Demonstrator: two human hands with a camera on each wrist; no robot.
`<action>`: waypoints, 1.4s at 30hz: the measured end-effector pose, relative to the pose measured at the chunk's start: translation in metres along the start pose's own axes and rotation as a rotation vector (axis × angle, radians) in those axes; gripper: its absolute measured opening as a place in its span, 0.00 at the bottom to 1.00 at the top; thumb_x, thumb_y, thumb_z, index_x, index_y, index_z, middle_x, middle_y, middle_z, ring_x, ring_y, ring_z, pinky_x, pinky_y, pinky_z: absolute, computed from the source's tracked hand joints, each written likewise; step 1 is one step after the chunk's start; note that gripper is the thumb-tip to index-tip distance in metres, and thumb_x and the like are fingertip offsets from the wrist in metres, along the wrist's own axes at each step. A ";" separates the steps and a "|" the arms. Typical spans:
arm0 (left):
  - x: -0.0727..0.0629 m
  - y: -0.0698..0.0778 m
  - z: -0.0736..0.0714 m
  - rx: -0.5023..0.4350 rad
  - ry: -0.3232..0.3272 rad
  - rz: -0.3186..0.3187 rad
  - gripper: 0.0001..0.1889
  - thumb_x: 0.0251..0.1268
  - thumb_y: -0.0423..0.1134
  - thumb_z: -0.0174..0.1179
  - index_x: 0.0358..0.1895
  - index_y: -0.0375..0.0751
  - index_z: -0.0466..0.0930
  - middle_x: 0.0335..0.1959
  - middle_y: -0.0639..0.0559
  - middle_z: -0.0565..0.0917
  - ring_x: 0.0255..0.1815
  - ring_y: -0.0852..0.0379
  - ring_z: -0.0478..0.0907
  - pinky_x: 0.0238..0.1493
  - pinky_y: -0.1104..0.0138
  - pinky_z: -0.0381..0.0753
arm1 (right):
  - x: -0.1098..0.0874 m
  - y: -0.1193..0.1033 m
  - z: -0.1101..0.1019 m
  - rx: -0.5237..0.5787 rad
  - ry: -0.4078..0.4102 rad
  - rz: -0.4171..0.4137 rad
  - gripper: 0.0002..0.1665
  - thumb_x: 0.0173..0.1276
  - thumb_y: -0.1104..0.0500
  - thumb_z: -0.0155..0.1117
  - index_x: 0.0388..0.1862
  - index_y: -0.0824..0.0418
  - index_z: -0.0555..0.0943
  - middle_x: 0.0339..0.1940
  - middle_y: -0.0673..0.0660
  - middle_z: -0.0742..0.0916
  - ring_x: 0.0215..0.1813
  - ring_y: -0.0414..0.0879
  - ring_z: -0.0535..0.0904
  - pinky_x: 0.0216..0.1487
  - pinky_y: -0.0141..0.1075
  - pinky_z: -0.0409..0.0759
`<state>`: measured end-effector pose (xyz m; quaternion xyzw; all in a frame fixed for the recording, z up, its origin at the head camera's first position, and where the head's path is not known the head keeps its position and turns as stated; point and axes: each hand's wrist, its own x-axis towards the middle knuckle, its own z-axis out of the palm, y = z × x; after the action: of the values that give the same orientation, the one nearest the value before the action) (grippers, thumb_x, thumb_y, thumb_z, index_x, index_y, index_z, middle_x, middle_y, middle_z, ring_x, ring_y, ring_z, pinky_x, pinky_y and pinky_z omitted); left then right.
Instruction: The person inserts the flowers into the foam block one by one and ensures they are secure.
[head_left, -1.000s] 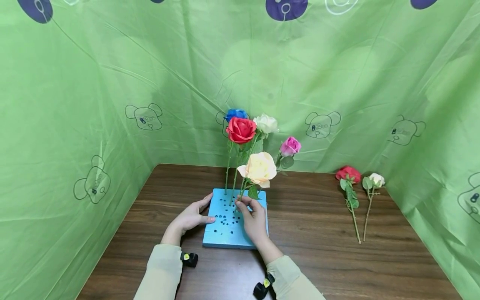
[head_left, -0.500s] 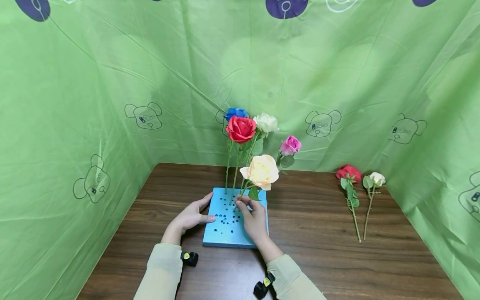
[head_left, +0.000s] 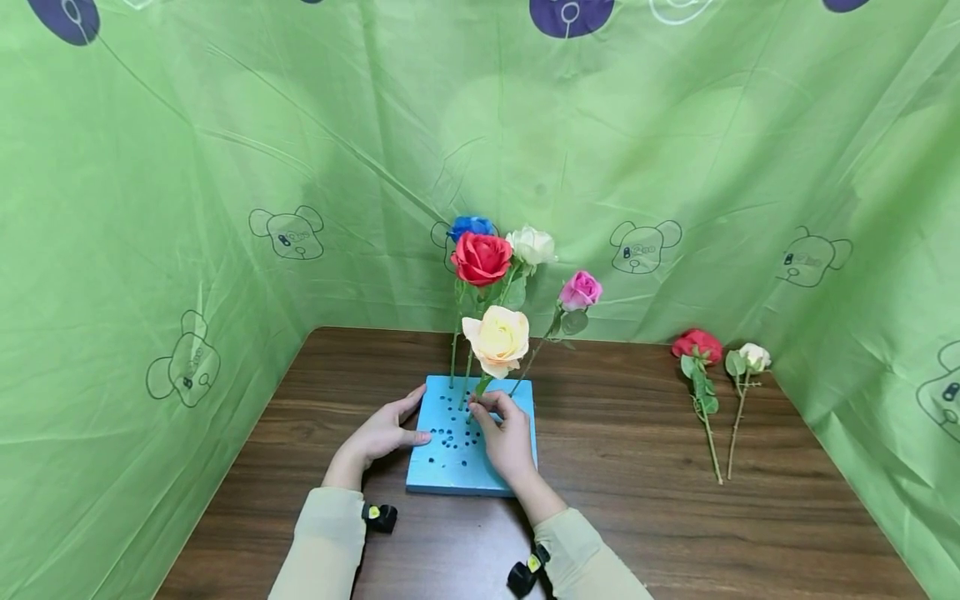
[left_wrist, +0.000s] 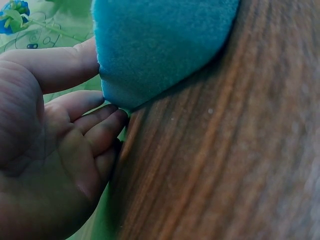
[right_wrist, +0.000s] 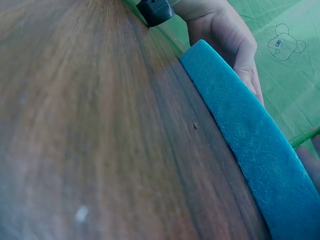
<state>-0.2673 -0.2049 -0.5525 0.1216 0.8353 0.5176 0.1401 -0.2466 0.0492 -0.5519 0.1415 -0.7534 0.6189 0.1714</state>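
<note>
A blue foam board (head_left: 453, 477) with several holes lies on the table. My left hand (head_left: 381, 429) holds its left edge, thumb on top and fingers along the side; the left wrist view shows the fingertips at the board's lower edge. Over the board, my right hand (head_left: 512, 442) pinches the stem of a cream rose (head_left: 497, 342) between thumb and fingers, with the stem's lower end at the holes. Behind it a red rose (head_left: 482, 259), a blue rose (head_left: 471, 226), a white rose (head_left: 532, 246) and a pink rose (head_left: 581, 291) stand over the board, the pink one leaning right.
On the right of the wooden table (head_left: 615, 467) lie another red rose (head_left: 697, 346) and a small white rose (head_left: 753, 359), stems toward me. A green printed cloth (head_left: 390, 150) encloses the back and sides. Each wrist wears a black camera.
The cream rose's bloom has first dipped slightly right, then swung left and turned upward, uncovering the pink rose's stem. My right hand keeps its pinch on the stem; the left hand stays put.
</note>
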 end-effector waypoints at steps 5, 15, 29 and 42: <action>0.000 0.001 0.000 -0.001 0.002 -0.005 0.53 0.64 0.43 0.78 0.88 0.45 0.54 0.88 0.50 0.54 0.88 0.46 0.45 0.84 0.44 0.46 | 0.000 -0.001 0.000 -0.052 -0.014 0.006 0.05 0.77 0.59 0.72 0.44 0.60 0.86 0.40 0.47 0.91 0.48 0.45 0.88 0.47 0.38 0.87; -0.001 0.002 -0.001 -0.003 -0.001 -0.003 0.53 0.64 0.42 0.78 0.88 0.45 0.53 0.88 0.49 0.54 0.88 0.46 0.45 0.84 0.44 0.46 | 0.002 -0.001 0.000 -0.056 -0.050 0.040 0.05 0.78 0.60 0.70 0.41 0.53 0.83 0.41 0.46 0.89 0.44 0.43 0.87 0.43 0.41 0.85; -0.001 0.001 -0.001 -0.017 -0.012 0.000 0.53 0.64 0.42 0.78 0.88 0.45 0.53 0.88 0.50 0.54 0.88 0.47 0.45 0.84 0.44 0.46 | 0.004 0.001 0.001 -0.113 -0.087 0.029 0.09 0.78 0.62 0.69 0.37 0.52 0.80 0.40 0.48 0.88 0.45 0.43 0.85 0.42 0.38 0.84; -0.001 0.003 -0.002 -0.027 -0.022 -0.008 0.54 0.64 0.42 0.78 0.88 0.46 0.52 0.88 0.50 0.54 0.88 0.47 0.44 0.84 0.44 0.47 | 0.005 0.001 0.004 -0.184 -0.092 -0.026 0.12 0.78 0.62 0.70 0.35 0.52 0.77 0.38 0.49 0.86 0.43 0.44 0.83 0.38 0.37 0.81</action>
<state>-0.2670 -0.2056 -0.5487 0.1221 0.8270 0.5270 0.1528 -0.2521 0.0455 -0.5507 0.1633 -0.8122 0.5376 0.1568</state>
